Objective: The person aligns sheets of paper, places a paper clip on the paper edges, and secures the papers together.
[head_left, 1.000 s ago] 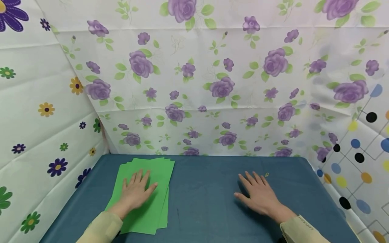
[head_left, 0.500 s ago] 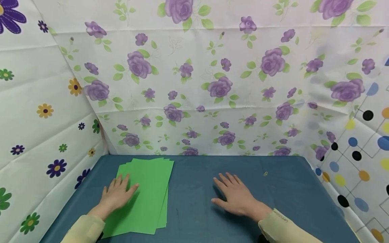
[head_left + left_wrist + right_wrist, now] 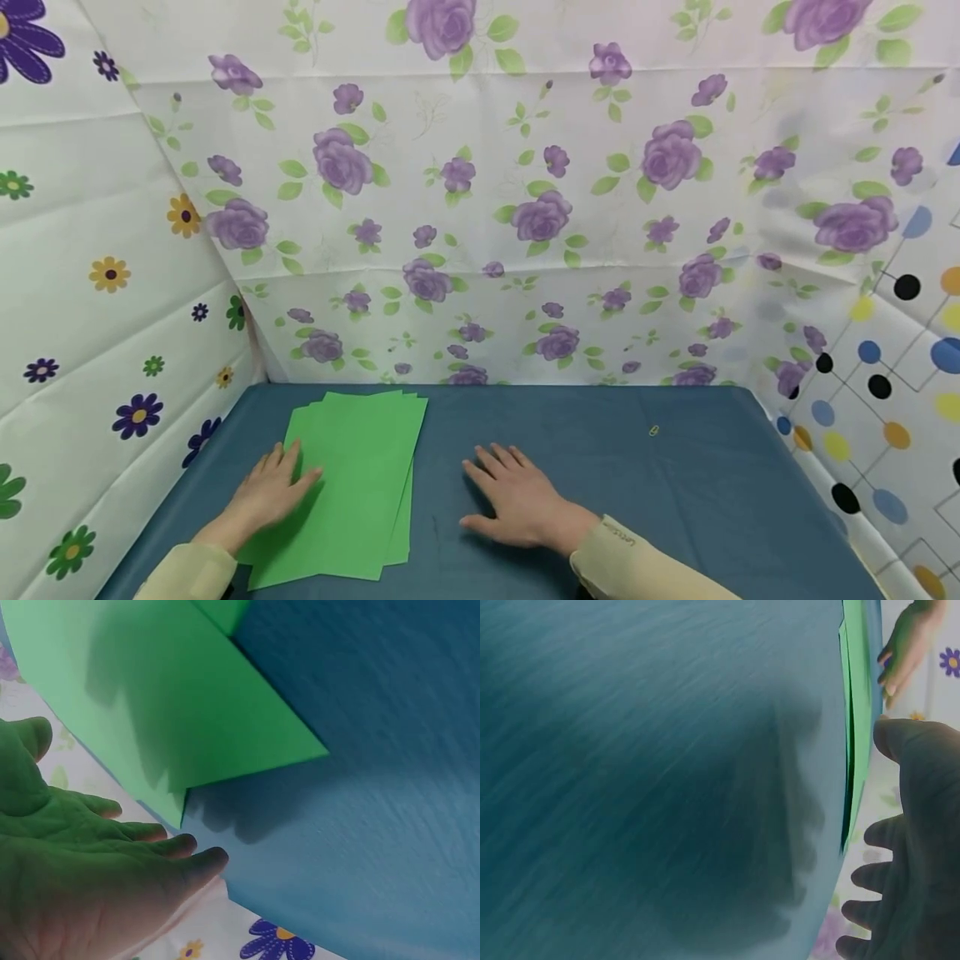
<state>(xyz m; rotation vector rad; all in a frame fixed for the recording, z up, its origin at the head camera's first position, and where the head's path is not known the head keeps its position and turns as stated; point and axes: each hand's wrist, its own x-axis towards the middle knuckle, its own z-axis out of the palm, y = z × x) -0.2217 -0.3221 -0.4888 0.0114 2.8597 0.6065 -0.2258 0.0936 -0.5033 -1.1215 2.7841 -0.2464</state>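
Observation:
A loose stack of green paper sheets (image 3: 352, 483) lies on the left half of the table, its corners fanned out of line. Over the stack's left edge hovers my left hand (image 3: 262, 496), fingers straight and palm down, throwing a shadow on the paper. The left wrist view shows that palm (image 3: 82, 877) above the sheets (image 3: 172, 712), holding nothing. My right hand (image 3: 517, 500) is held flat over the bare cloth to the right of the stack, fingers extended. In the right wrist view the right hand (image 3: 922, 840) carries nothing and its shadow falls on the cloth.
A small yellow paper clip (image 3: 654, 431) lies toward the back right of the table. Blue cloth (image 3: 720, 500) covers the tabletop. Printed fabric walls (image 3: 480, 208) stand behind it and along both sides.
Both hands have moved left and a little nearer the body. The left hand has shifted from the middle of the green sheets to their left edge; the sheets have stayed put.

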